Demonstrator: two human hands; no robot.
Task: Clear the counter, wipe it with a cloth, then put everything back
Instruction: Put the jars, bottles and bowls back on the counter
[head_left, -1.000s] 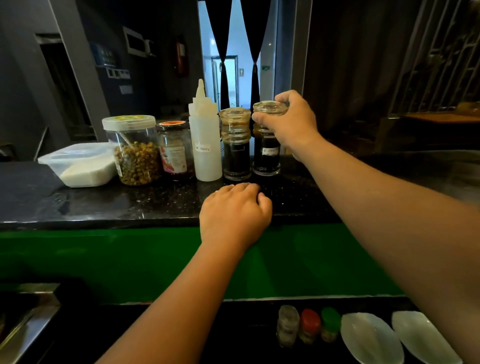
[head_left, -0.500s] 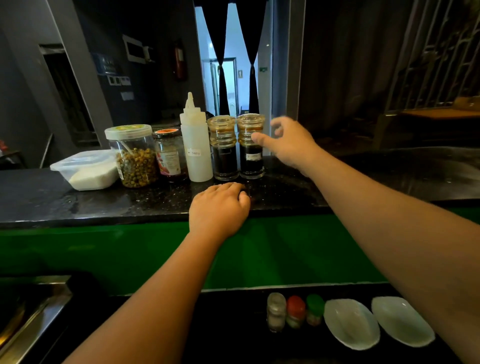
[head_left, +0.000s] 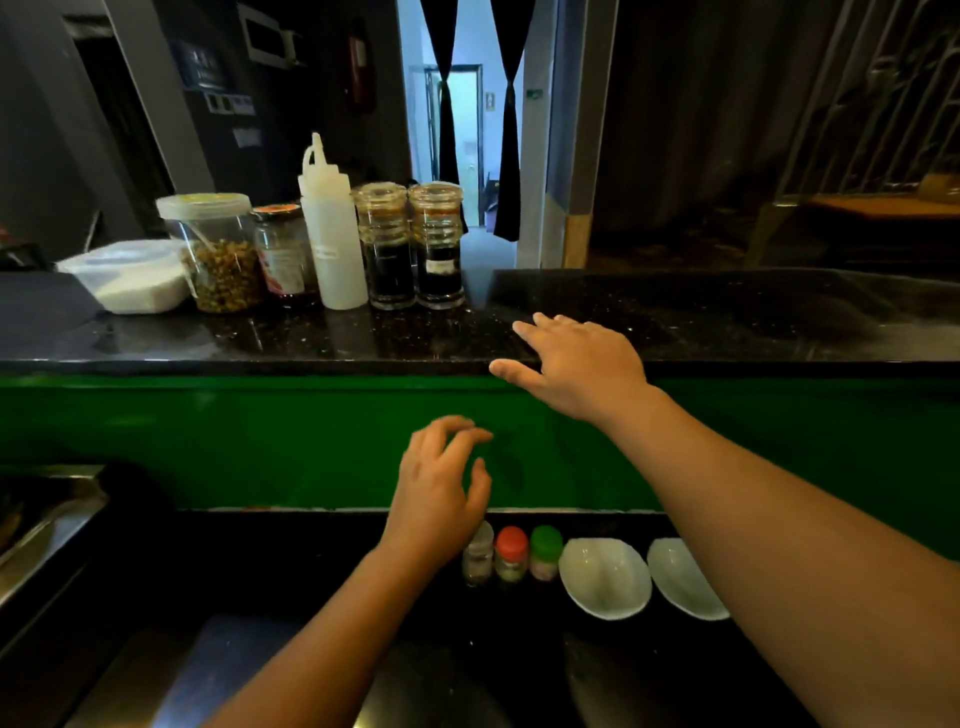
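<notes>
Squeeze bottle label (head_left: 326, 253) too blurred to read — right forearm (head_left: 779, 545) hides part of the white dish (head_left: 675, 577).

Glossy speckled stone counter (head_left: 675, 312); 2 clear glass jars (head_left: 410, 244); translucent plastic squeeze bottle (head_left: 332, 234)

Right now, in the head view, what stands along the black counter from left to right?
White lidded plastic tub, clear jar of dried buds, red-labelled glass jar, white squeeze bottle, left dark-sauce glass bottle, right dark-sauce glass bottle.
</notes>
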